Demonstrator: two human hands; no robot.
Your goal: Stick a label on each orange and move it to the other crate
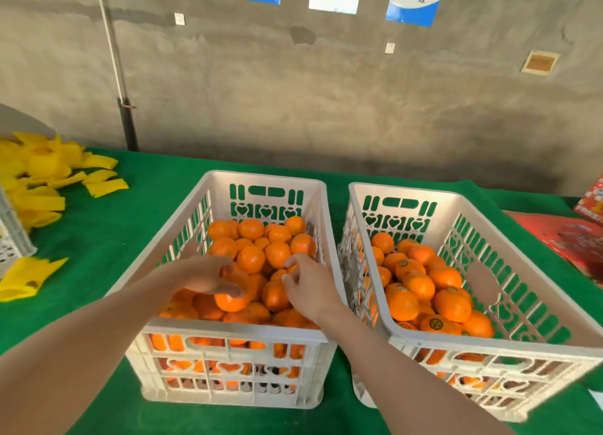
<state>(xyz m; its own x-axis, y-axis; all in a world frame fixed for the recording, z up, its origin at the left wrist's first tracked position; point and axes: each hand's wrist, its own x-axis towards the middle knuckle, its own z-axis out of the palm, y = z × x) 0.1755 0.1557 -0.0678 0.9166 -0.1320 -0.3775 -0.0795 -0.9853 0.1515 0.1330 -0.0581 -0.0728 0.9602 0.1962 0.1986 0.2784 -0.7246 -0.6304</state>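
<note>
Two white slotted plastic crates side by side on the green-covered table, both holding too many oranges to count. Left crate heaped with plain round fruit, right crate holding fruit with dark round labels. Two bare hands, both over the left crate. Left hand: fingers curled round one held orange atop the heap. Right hand just beside it, fingers bent, tips at the fruit; whether pinching anything, impossible to tell.

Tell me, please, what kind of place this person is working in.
Probably a fruit packing room: the left crate and the right crate hold oranges on a green table; yellow wrappers lie heaped at the left, and notices hang on a bare concrete wall.
</note>
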